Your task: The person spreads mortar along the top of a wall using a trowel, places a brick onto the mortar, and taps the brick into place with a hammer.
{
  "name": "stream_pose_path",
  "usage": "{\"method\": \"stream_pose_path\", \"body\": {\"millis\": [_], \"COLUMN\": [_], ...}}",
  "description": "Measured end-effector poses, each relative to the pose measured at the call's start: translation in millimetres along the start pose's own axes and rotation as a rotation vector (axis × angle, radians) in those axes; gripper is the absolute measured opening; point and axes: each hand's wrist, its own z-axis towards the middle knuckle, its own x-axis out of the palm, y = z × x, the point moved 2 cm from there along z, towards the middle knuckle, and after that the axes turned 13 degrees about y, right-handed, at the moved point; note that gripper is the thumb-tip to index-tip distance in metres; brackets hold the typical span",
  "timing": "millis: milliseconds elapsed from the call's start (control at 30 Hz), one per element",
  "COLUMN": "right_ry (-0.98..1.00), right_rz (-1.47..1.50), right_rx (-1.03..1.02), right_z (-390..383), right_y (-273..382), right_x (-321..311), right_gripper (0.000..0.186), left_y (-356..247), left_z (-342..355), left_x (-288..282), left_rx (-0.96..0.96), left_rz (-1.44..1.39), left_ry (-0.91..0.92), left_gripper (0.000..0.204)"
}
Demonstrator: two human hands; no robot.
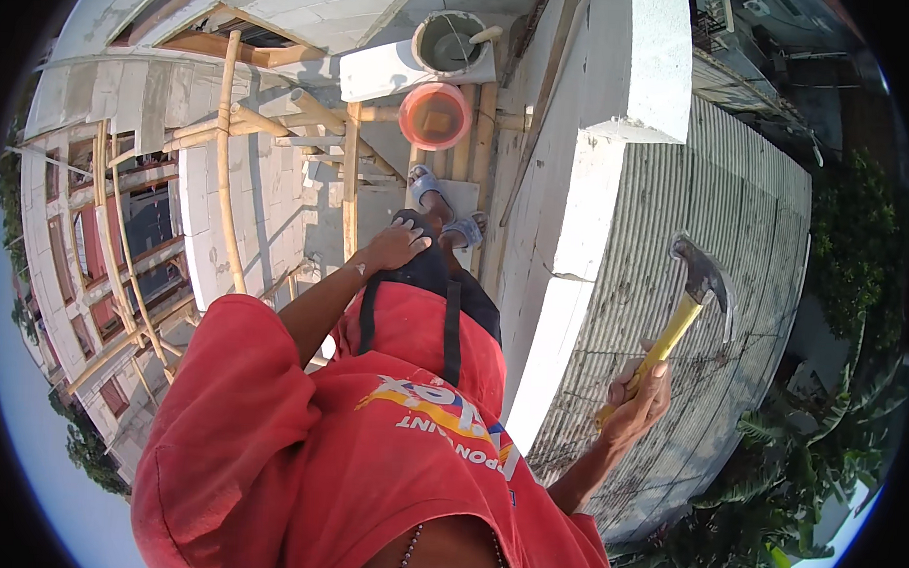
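Observation:
Out to the right, my right hand is closed around the yellow handle of a claw hammer. Its dark metal head points up and away from me, over a grey corrugated roof. My left hand lies flat on my bent left knee, in dark shorts, with the fingers stretched out and nothing in them. Between my two hands runs the white top of a block wall, beside my right leg. The hammer is apart from the wall.
An orange bucket stands past my sandalled feet, with a grey bucket holding a handled tool behind it. Bamboo scaffold poles rise on the left. Beyond the wall, the corrugated roof lies on the right.

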Motion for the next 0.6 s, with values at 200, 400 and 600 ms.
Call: {"method": "stream_pose_path", "body": {"millis": [200,400,600], "right_ry": [0.625,0.853,0.807], "right_rz": [0.090,0.100,0.064], "right_rx": [0.265,0.630,0.841], "right_z": [18.0,50.0,86.0], "right_y": [53.8,-53.3,-105.4], "right_x": [115.9,231.0,265.9], "right_gripper": [0.051,0.042,0.032], "left_y": [65.0,36.6,42.4], "left_z": [-49.9,-97.9,-122.5], "left_x": [41.0,85.0,85.6], "left_rx": [0.001,-0.143,-0.104], "left_rz": [-0.917,-1.574,-1.749], "left_ry": [0.040,0.050,-0.021], "left_gripper": [0.077,0.086,0.073]}}
